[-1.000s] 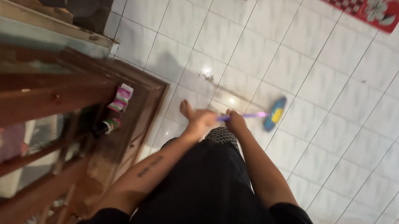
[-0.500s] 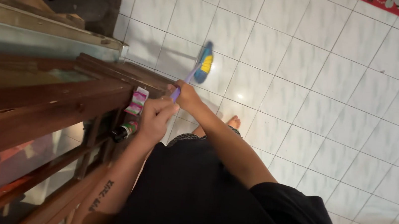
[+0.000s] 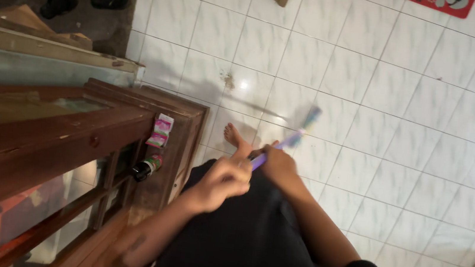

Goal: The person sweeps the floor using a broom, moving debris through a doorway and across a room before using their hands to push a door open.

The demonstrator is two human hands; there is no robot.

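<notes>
Purple broom handle runs through both fists, left hand curled shut low on it, right hand clenched just above, blurred head over white tiled floor

White tiles with faint grey marbling and thin dark grout lines cover the floor. The broom handle shows purple, its blurred head blue with a touch of yellow-green. Black clothing fills the foreground. The wooden cabinet is deep reddish brown; a pink-and-green sachet hangs on it above a dark bottle with a red-green label. Top right, a red mat with white flowers. Two black sandals on dark ground.
</notes>
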